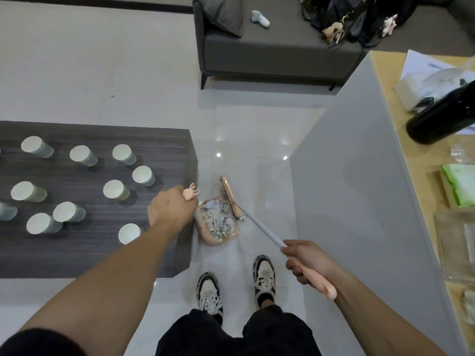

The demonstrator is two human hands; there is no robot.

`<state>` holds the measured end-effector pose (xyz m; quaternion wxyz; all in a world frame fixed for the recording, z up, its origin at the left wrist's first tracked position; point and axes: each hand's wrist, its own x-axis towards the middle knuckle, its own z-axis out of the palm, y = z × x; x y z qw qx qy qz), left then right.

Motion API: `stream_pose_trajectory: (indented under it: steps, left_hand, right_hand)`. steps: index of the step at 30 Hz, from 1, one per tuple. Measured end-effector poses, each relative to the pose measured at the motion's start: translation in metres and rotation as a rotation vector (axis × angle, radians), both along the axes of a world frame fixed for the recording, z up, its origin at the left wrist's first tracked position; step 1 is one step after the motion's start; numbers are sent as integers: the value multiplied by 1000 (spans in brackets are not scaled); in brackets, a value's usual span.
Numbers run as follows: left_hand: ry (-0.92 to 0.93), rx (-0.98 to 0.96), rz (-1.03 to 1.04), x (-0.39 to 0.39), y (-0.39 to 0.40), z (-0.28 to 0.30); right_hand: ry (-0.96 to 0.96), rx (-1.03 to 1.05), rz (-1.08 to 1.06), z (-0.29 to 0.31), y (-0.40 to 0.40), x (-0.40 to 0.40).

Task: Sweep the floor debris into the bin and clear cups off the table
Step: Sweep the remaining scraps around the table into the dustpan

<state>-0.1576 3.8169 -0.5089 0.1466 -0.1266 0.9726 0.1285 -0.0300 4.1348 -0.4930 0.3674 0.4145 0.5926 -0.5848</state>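
Observation:
A pink dustpan (pixel 208 239) rests on the white tile floor between the dark table and the grey counter, full of torn paper scraps (pixel 217 219). My left hand (pixel 171 205) is closed around the top of the dustpan's upright handle, whose pink clip sticks out above my fist. My right hand (pixel 305 262) grips the pink end of a broom handle. The white shaft runs down to the pink broom head (pixel 230 196), whose bristles sit at the dustpan's far edge. Several white paper cups (pixel 114 189) stand upright on the dark wood-grain table (pixel 154 140) at the left.
A grey sofa (pixel 270 52) with black bags and a white object stands at the back. At the right, a grey-sided counter (pixel 359 176) carries a dark bottle (pixel 442 116), papers, a green pack and a clear tray. My two sneakers (pixel 209 294) stand on the floor below the dustpan.

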Motion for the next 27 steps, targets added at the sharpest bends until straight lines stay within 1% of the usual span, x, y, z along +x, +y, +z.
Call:
stream_pose_trajectory:
  steps: [4, 9, 11, 16, 22, 27]
  left_hand:
    - [-3, 31, 5, 2, 8, 3]
    - [0, 15, -3, 8, 16, 3]
    - [1, 10, 1, 8, 16, 3]
    - [-4, -15, 10, 4, 10, 2]
    - [-1, -5, 20, 1, 14, 1]
    - [-10, -4, 22, -3, 17, 2]
  right_hand:
    - [23, 51, 8, -3, 5, -12]
    - [32, 182, 110, -17, 0, -14]
    - [13, 191, 161, -25, -5, -12]
    - [-71, 97, 243, -33, -29, 2]
    - [-98, -24, 188, -21, -26, 8]
    - [-99, -31, 124, -9, -1, 10]
